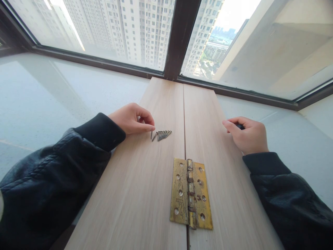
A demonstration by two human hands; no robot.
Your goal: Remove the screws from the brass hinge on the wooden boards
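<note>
My left hand is closed in a pinch on one screw, which points down at the left end of a row of screws. The row lies on the left of two pale wooden boards. Over the right board's outer edge, my right hand is wrapped round a black object; only its rounded end shows, so its kind is hidden. A worn brass hinge lies open across the seam between the boards, with bare holes in both leaves.
The boards run away from me up to a dark window frame. A white sill extends on both sides of them. Tall buildings stand outside the glass.
</note>
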